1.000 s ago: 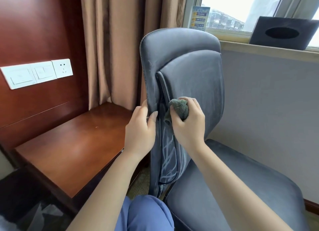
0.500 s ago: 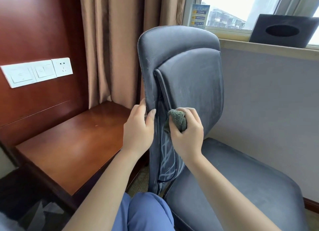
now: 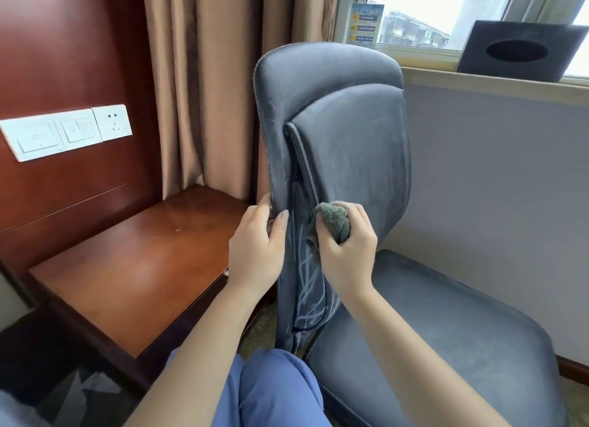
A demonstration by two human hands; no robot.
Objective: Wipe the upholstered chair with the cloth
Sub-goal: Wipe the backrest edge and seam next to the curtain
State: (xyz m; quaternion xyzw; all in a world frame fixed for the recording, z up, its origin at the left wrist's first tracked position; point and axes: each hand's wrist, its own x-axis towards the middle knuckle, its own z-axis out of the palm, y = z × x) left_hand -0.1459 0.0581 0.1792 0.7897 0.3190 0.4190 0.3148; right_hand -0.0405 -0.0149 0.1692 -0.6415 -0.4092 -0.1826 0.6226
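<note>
the left hand (image 3: 258, 251) clasps the side edge of the grey chair (image 3: 344, 133) back, thumb in front. the right hand (image 3: 349, 251) holds a bunched grey cloth (image 3: 334, 222) in a closed grip, pressing it against the seam beside the back cushion. a wooden worktop (image 3: 127, 267) stands left of the chair.

Upholstered chair (image 3: 350, 146): grey-blue suede-like cover, tall rounded backrest upright with pale piping along its edge, wide padded seat low at right; brushed streaks show in the nap on the narrow side panel of the backrest. Cloth (image 3: 334, 224): grey-green, fluffy, bunched into a wad, pressed against the seam between that side panel and the front cushion, roughly midway up the backrest.
</note>
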